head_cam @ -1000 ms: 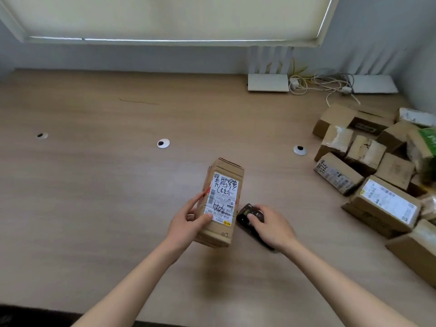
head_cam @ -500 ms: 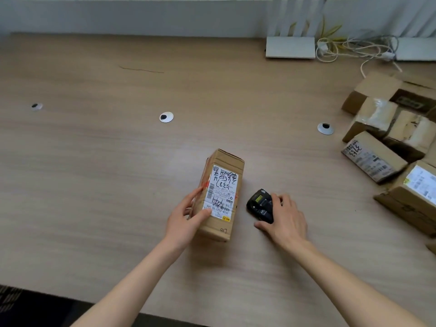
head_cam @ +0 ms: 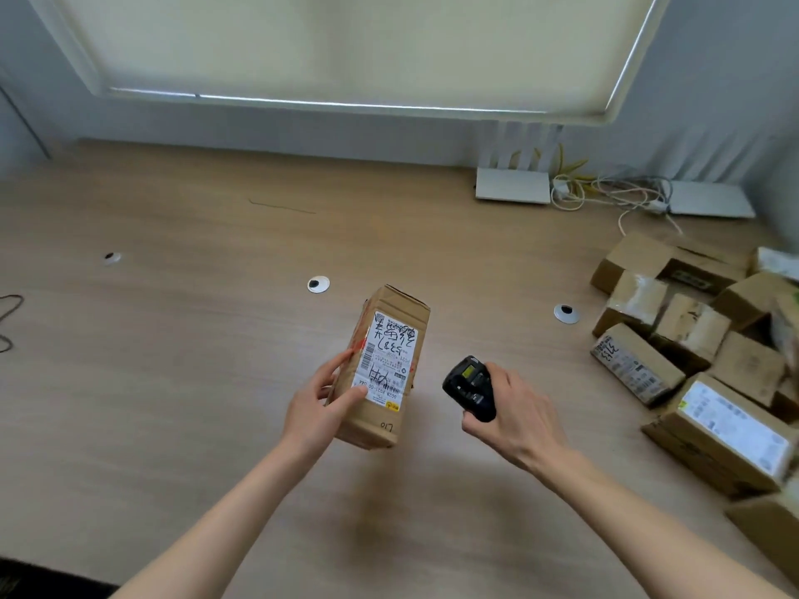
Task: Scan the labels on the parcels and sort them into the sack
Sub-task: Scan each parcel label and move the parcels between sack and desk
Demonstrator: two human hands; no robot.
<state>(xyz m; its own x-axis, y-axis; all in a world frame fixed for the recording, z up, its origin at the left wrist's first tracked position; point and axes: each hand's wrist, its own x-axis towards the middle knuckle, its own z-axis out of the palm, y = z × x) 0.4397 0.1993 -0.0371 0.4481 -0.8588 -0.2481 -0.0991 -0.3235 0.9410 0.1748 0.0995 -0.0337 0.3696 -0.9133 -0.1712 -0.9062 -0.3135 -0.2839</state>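
A wide wooden desk meets a grey wall; above the desk hangs a drawn pale window blind, daylight edging its bottom.

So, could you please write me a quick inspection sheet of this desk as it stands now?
Surface: wooden desk, three round cable ports.
Job's things: labelled parcel; black scanner; parcel pile at right. Sack: nothing seen.
Clutter: nothing seen.
Hands: left hand grips the parcel; right hand grips the scanner.
Cables: white tangle by two white boxes; dark cord at left edge.
Surroundings: window blind, grey wall.
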